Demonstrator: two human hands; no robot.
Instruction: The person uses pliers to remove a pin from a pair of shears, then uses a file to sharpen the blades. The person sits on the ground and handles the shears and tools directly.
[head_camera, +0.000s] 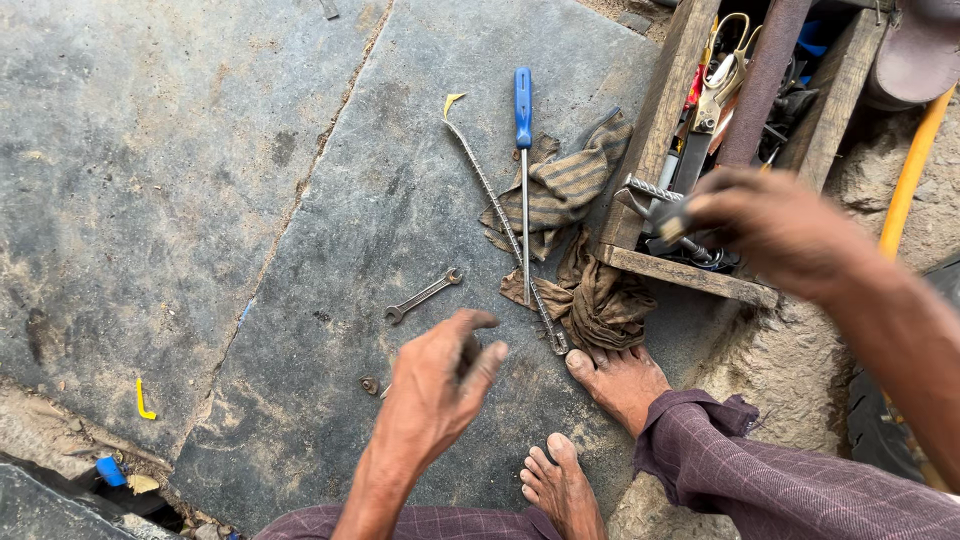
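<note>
left hand (440, 385): fingers loosely apart, empty, over stone floor (150, 150) near wrench (424, 296)
right hand (765, 225): blurred, clamped on dark tool (668, 218) at toolbox (665, 110)
risk: bare foot (620, 380) touching metal rod (505, 225); could get jabbed

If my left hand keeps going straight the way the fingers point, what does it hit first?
Probably the small open-ended wrench on the stone slab. The left hand points up the picture towards it, with bare slab between. Height above the slab is unclear, so it might pass over.
</note>
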